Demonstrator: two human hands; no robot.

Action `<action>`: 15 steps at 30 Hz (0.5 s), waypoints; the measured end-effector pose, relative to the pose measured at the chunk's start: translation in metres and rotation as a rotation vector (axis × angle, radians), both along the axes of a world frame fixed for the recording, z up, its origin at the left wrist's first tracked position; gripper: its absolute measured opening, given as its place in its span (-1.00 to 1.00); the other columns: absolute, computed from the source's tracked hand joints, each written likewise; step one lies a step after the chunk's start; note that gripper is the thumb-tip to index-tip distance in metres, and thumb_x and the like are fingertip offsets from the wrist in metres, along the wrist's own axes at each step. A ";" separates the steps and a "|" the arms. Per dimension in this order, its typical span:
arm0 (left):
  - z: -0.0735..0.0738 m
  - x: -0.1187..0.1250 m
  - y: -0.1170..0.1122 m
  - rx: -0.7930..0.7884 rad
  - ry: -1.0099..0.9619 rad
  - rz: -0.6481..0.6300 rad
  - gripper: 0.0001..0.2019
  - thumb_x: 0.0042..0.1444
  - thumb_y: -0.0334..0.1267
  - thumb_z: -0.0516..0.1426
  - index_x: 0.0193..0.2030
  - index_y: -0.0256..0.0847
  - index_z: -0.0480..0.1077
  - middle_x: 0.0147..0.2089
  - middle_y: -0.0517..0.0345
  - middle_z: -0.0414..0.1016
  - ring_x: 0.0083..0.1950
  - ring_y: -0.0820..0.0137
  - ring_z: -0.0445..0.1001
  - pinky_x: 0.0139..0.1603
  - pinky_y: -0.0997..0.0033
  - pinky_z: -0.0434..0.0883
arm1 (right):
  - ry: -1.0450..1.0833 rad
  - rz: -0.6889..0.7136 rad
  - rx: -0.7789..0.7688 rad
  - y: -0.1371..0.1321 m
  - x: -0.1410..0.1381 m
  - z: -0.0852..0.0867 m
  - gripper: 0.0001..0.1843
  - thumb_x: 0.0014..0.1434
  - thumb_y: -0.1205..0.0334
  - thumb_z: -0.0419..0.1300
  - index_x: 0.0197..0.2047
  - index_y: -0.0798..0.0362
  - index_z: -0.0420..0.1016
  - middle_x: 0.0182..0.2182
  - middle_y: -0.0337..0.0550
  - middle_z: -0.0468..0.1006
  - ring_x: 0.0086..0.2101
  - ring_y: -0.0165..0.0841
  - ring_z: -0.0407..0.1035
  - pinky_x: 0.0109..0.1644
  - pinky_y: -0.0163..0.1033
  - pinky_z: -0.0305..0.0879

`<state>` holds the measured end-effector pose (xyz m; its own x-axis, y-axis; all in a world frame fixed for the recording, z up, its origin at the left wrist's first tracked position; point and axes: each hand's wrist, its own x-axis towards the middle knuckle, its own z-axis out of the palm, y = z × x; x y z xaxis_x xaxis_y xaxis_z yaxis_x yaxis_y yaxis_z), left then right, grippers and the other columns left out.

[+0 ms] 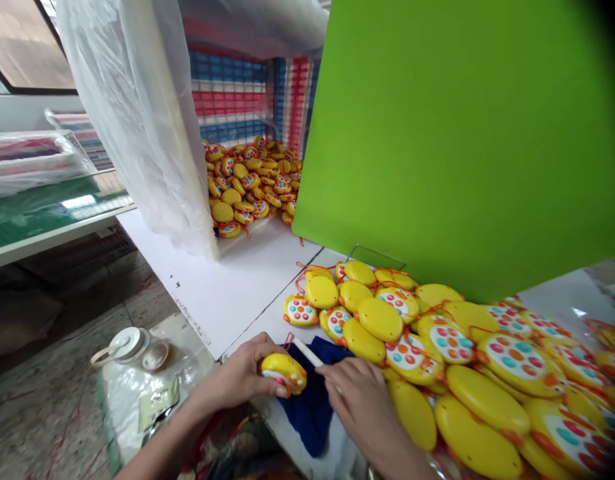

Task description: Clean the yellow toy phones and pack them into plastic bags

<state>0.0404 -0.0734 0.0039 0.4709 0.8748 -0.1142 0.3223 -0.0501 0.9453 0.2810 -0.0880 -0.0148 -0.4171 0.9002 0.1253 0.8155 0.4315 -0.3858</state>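
My left hand [237,377] pinches a yellow oval toy [287,368] with a white, dotted face and orange trim. A thin red-orange cord loop [289,340] stands up from its top edge. Between the fingers of my right hand [360,403] is a slim white pen-like stick [306,351], its far end pointing up and left, close to the toy but apart from it. Whether it has a tip or cap cannot be made out. Dark blue cloth [312,410] lies beneath both hands on the table edge.
Many similar yellow toys [380,319] are heaped on the right of the white table [252,283]. More fill a plastic-draped striped crate [227,100] behind. A large green board [452,133] stands at the back right. At lower left are a lidded jar [129,343] and a sachet [159,404].
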 end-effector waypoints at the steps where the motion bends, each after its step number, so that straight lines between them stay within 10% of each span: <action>1: 0.003 0.003 0.000 0.062 0.067 -0.037 -0.64 -0.06 -0.09 0.30 -0.09 -0.10 0.50 -0.10 0.08 0.36 -0.06 0.25 0.39 0.02 0.29 0.34 | 0.120 -0.045 -0.005 0.003 0.006 0.006 -0.75 0.18 0.28 0.06 -0.17 -0.11 0.54 -0.35 -0.10 0.58 -0.26 -0.14 0.40 -0.14 -0.02 0.23; 6: 0.008 0.025 0.003 0.299 0.207 -0.211 -0.69 -0.05 -0.19 0.30 -0.12 -0.12 0.51 0.36 -0.01 -0.09 0.35 -0.04 -0.07 0.30 0.04 0.05 | 0.656 -0.229 -0.287 0.007 0.023 0.025 -0.73 0.17 0.01 0.10 -0.20 -0.08 0.54 -0.40 -0.14 0.56 -0.34 -0.22 0.41 -0.29 -0.19 0.31; 10: 0.008 0.047 0.008 0.365 0.346 -0.304 -0.67 -0.05 -0.23 0.30 -0.09 -0.06 0.49 0.01 0.01 0.29 0.03 0.16 0.31 0.03 0.24 0.34 | 0.945 -0.291 -0.471 0.004 0.019 0.033 -0.65 0.14 -0.11 0.12 -0.28 -0.02 0.52 -0.58 -0.26 0.44 -0.53 -0.36 0.27 -0.49 -0.31 0.15; 15: 0.019 0.074 0.006 0.437 0.447 -0.332 -0.65 -0.09 -0.06 0.29 -0.14 -0.12 0.52 -0.21 0.03 0.33 -0.16 0.20 0.31 -0.13 0.28 0.35 | 1.014 -0.344 -0.397 0.009 0.003 0.036 -0.65 0.05 -0.08 0.23 -0.51 0.02 0.37 -0.70 -0.38 0.23 -0.62 -0.46 0.11 -0.55 -0.36 0.07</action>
